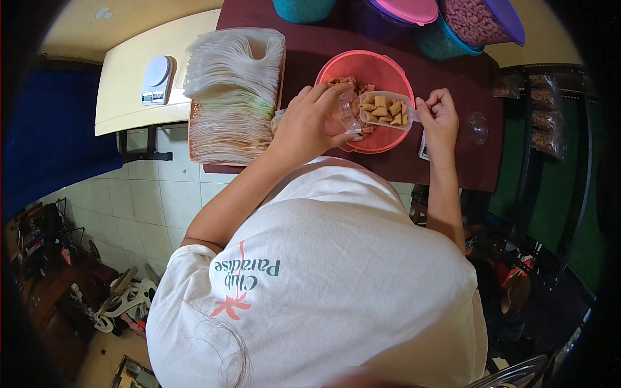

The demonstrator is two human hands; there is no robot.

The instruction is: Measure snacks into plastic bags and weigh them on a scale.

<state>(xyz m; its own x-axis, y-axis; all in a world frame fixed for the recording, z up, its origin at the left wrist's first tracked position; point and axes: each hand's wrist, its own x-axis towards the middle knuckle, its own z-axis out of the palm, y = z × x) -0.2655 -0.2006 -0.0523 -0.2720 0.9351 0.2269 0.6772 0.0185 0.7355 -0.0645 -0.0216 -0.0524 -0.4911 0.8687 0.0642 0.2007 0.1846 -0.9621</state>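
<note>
My left hand (313, 119) grips a clear plastic bag (347, 114), its mouth spread towards the right, above a red round tub (395, 140). Brown pillow-shaped snack pieces (350, 81) lie inside the tub. The handle of a clear plastic scoop (414, 115) is pinched in my right hand (439, 116). Similar snack pieces (383, 110) fill the scoop, which is held level over the tub, close beside the bag's mouth. Part of the bag is hidden behind my left fingers.
Left of the tub stands a basket (193, 140) packed with plastic bags (233, 97). A white kitchen scale (157, 80) sits on the cream table. Lidded tubs (398, 12) line the far edge. A small clear dish (478, 127) lies right, with another device (423, 148) partly under my right wrist.
</note>
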